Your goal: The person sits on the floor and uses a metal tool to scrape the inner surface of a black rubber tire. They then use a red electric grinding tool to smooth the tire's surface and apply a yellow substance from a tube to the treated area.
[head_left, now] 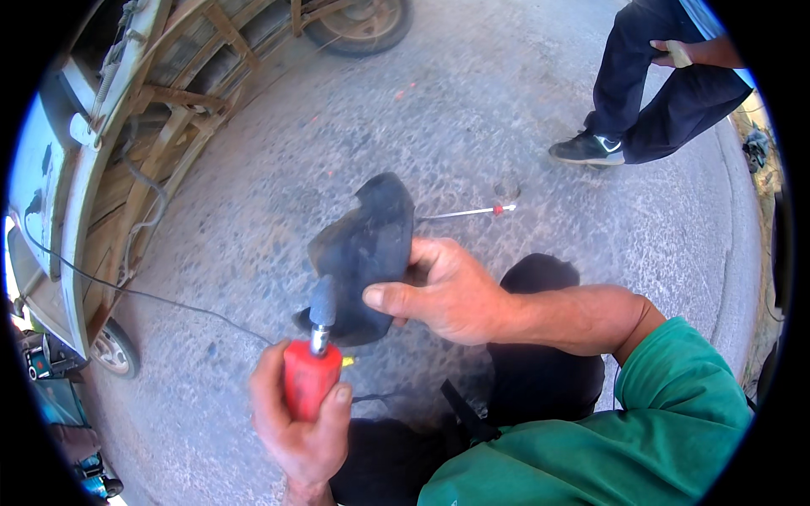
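Fingers of your L hand [301,430] clamp a red-bodied tool [310,379] w/ grey cylindrical tip [323,302]; your R hand [456,295] pinches a curved black rubber piece [369,244] over rough grey pavement [245,194]. Contact, amt done/left: can't tell.

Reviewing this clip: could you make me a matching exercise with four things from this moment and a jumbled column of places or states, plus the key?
Things
1. red tool
2. dark curved piece
3. thin rod
4. dark shoe

Places or states
A. on another person's foot
B. gripped in the left hand
C. pale, with a red band near one end
D. pinched by the right hand

Right pairs: 1-B, 2-D, 3-C, 4-A
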The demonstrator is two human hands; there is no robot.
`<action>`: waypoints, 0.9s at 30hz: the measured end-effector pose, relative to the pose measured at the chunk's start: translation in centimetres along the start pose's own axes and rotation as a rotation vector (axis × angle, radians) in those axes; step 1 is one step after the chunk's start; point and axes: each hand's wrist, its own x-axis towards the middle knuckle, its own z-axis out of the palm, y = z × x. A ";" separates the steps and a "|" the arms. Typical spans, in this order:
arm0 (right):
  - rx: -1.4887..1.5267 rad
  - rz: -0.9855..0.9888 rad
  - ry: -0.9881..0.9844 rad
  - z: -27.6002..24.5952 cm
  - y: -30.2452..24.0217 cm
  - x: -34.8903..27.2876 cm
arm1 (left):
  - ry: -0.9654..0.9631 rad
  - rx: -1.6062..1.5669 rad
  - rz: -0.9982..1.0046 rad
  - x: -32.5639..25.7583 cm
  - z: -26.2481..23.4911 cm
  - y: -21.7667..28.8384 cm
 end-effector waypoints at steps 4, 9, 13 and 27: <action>0.036 -0.060 -0.022 0.7 1.1 -0.2 | 0.023 0.000 -0.096 -0.2 0.5 1.3; 0.020 -0.051 -0.037 1.4 1.2 -0.3 | 0.017 0.078 -0.069 -0.4 -0.1 1.1; -0.047 -0.095 -0.026 2.0 1.6 -0.2 | -0.019 0.132 -0.041 -0.2 -0.5 1.4; -0.071 -0.130 -0.013 2.2 2.4 -0.2 | -0.032 0.150 -0.059 -0.4 -0.5 1.7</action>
